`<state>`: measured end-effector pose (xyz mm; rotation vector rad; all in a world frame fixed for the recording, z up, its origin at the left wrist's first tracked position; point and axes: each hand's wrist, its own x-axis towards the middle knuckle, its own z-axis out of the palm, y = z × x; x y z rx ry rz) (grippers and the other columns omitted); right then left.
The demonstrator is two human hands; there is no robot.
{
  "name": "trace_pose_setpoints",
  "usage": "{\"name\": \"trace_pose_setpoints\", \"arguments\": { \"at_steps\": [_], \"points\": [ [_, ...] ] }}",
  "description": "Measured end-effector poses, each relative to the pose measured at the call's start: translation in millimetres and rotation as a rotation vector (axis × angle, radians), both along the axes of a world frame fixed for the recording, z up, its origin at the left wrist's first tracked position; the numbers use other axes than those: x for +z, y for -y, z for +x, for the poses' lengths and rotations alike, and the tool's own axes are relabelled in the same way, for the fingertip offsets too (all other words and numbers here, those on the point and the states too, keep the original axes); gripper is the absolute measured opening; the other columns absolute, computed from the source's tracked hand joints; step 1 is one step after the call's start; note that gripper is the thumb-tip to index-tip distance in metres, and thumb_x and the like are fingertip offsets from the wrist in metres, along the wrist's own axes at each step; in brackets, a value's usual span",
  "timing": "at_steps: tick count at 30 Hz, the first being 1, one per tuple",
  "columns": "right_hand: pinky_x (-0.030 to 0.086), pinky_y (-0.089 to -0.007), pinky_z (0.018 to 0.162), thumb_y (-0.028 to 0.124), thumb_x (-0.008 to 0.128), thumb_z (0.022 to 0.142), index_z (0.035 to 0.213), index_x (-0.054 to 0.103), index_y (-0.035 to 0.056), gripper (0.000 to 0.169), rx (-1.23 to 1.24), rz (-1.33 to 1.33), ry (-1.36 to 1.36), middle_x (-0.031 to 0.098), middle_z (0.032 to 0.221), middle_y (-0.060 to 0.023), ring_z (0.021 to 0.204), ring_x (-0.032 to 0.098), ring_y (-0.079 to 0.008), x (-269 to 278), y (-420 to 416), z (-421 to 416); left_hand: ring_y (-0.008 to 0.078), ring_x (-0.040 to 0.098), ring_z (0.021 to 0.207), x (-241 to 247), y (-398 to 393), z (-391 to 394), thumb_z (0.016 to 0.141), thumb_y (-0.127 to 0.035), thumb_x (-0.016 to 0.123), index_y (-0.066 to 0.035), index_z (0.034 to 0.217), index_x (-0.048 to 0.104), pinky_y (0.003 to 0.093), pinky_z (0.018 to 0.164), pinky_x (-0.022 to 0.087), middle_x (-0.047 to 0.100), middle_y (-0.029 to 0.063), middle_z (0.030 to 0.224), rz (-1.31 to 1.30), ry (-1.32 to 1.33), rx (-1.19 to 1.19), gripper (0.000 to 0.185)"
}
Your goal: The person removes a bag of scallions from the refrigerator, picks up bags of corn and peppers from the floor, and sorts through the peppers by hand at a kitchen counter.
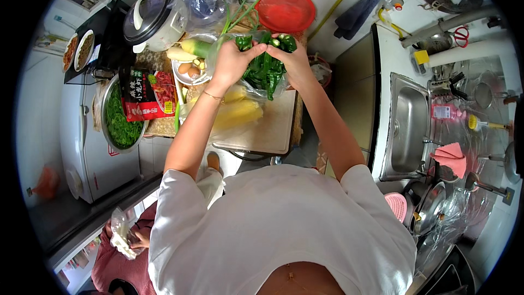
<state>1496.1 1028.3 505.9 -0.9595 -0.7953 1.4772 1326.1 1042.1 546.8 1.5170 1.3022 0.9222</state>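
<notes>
My left hand [230,62] and my right hand [298,62] are over the worktop, thumb tips meeting. Below and between them, long green peppers [265,69] fill a clear plastic bag [279,92]. One green pepper [243,43] is in my left hand, and several pepper ends [287,43] show in the fingers of my right. Wrapped yellow corn cobs [239,114] lie just below the bag, partly on a pale cutting board [275,129]. Left of my left hand are a plate [176,76] with brown eggs [185,68] and a green-and-white radish [195,48].
A red plastic basin [285,10] and a pressure cooker [157,20] stand at the back. Leafy greens fill a steel bowl [146,128] beside a red food packet [151,96]. The sink [409,131] is at right. Another person [123,262] holds a bag at lower left.
</notes>
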Motion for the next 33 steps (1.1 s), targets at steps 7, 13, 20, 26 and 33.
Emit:
{"name": "trace_pose_setpoints", "arguments": {
  "at_steps": [7, 13, 20, 26, 33],
  "points": [
    [0.047, -0.0299, 0.082, 0.003, 0.076, 0.074, 0.111, 0.060, 0.0059, 0.040, 0.122, 0.032, -0.178, 0.063, 0.102, -0.0007, 0.091, 0.060, -0.0123, -6, -12, -2, 0.0136, 0.060, 0.072, 10, -22, 36, 0.084, -0.015, 0.072, 0.005, 0.096, 0.065, 0.0289, 0.062, 0.049, 0.067, 0.0081, 0.085, -0.189, 0.260, 0.050, 0.024],
    [0.054, -0.0350, 0.074, 0.005, 0.072, 0.077, 0.102, 0.060, 0.0025, 0.028, 0.062, -0.143, -0.349, 0.065, 0.088, -0.0077, 0.083, 0.065, -0.0202, 8, -14, 14, 0.0092, 0.052, 0.066, 14, -36, 18, 0.087, -0.022, 0.070, 0.000, 0.095, 0.066, 0.0251, 0.060, 0.041, 0.062, 0.0010, 0.077, -0.150, 0.208, 0.033, 0.024],
    [0.054, -0.0351, 0.083, 0.016, 0.066, 0.084, 0.104, 0.058, -0.0005, 0.027, -0.005, -0.165, -0.636, 0.064, 0.091, -0.0107, 0.088, 0.064, -0.0219, 17, 4, 71, 0.0115, 0.060, 0.092, 10, -17, 15, 0.089, -0.021, 0.067, -0.002, 0.111, 0.066, 0.0279, 0.085, 0.047, 0.069, 0.0044, 0.103, 0.209, 0.075, -0.404, 0.030],
    [0.050, -0.0353, 0.085, 0.015, 0.061, 0.087, 0.116, 0.050, -0.0035, 0.036, -0.094, -0.186, -0.700, 0.059, 0.088, -0.0108, 0.082, 0.061, -0.0199, 26, 35, 112, 0.0325, 0.064, 0.094, 33, -16, 45, 0.083, -0.007, 0.064, -0.003, 0.111, 0.063, 0.0351, 0.082, 0.048, 0.066, 0.0150, 0.107, 0.398, -0.441, -0.672, 0.028],
    [0.054, -0.0336, 0.076, 0.014, 0.060, 0.085, 0.112, 0.053, -0.0045, 0.033, -0.082, -0.150, -0.875, 0.060, 0.085, -0.0114, 0.076, 0.062, -0.0202, 38, 84, 166, 0.0405, 0.060, 0.082, 42, -3, 117, 0.077, -0.006, 0.054, -0.007, 0.106, 0.059, 0.0481, 0.069, 0.045, 0.062, 0.0212, 0.080, 0.495, -0.540, -0.989, 0.030]
  ]
}}
